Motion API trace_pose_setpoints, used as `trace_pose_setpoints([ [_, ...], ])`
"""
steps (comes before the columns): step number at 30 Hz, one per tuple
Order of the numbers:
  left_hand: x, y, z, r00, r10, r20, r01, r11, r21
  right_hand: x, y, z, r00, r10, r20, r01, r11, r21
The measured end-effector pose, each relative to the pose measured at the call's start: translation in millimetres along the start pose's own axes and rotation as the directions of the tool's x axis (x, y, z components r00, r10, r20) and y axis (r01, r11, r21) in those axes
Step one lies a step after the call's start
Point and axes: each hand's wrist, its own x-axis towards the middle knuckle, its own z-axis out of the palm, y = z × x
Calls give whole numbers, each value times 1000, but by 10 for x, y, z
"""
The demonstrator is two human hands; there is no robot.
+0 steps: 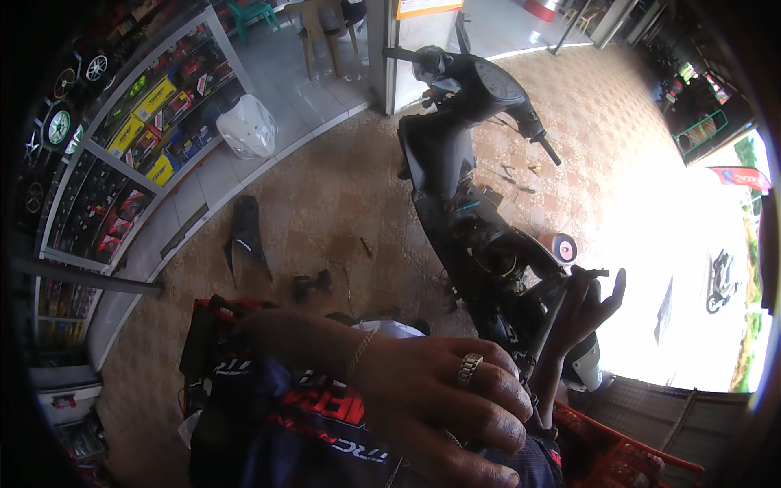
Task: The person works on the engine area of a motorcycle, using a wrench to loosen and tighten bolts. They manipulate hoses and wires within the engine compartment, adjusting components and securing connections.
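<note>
My left hand (443,394), with a metal ring, is in the foreground with its fingers curled; what they hold is hidden. Behind its knuckles a slim greyish bar (547,324) runs up toward my right hand (586,309). That hand's fingers close near a small dark cylindrical piece (600,272), with one finger raised. Just beyond stands a dark scooter (439,163) with some body panels off and its inner parts (496,252) exposed.
A loose dark panel (248,240) and small parts (311,285) lie on the tiled floor. A display case (163,114) and white bag (248,126) are at left. A red crate (618,455) is at lower right; another scooter (717,281) stands in the bright opening.
</note>
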Motion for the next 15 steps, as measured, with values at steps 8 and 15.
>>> trace_pose_setpoints([
  [8, 75, -106, 102, 996, 82, 32, -83, 996, 14, 195, -4, -51, 999, -54, 6, 54, 998, -11],
  [15, 164, -107, 205, 999, 4, 38, -4, 1000, 8, 441, -6, -152, 992, -126, -8, 118, 952, -284],
])
